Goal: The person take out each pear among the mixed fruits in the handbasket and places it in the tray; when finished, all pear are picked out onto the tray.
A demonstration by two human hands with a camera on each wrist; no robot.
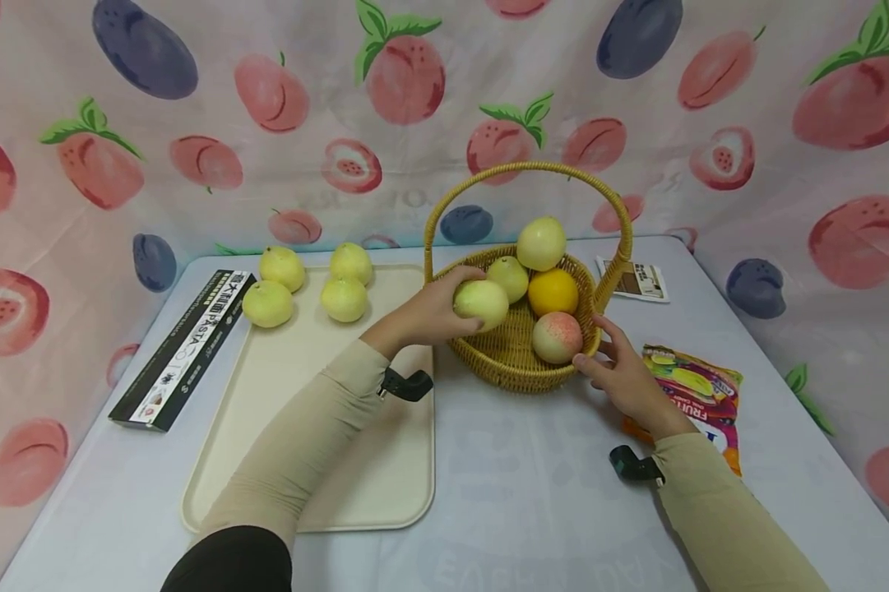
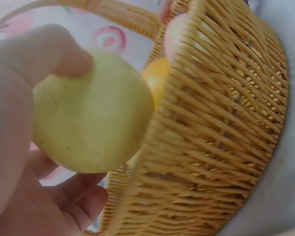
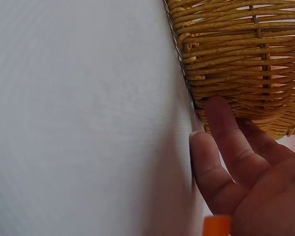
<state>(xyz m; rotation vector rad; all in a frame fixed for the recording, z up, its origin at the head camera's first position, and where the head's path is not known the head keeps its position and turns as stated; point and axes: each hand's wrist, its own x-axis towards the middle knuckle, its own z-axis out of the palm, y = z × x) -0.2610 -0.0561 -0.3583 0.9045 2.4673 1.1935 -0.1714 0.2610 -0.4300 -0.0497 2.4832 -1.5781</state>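
My left hand (image 1: 438, 309) grips a round yellow-green pear (image 1: 483, 304) over the left rim of a wicker basket (image 1: 505, 375). Thumb and fingers curl about the pear (image 2: 96, 115) in the left wrist view. Inside the basket are a greener pear (image 1: 508, 278), a pale pear (image 1: 541, 243), an orange (image 1: 553, 292) and a peach (image 1: 557, 338). My right hand (image 1: 627, 380) holds the basket's right side, thumb at the rim. Its fingers (image 3: 226, 123) rest against the lower woven wall in the right wrist view; the thumb is hidden there.
A cream tray (image 1: 340, 460) lies left of the basket, with several yellow-green pears (image 1: 344, 298) at its far end. A black pasta box (image 1: 185, 349) lies along its left side. A fruit candy bag (image 1: 699, 386) and a small packet (image 1: 640, 281) lie at right. The tall basket handle (image 1: 529, 167) arches overhead.
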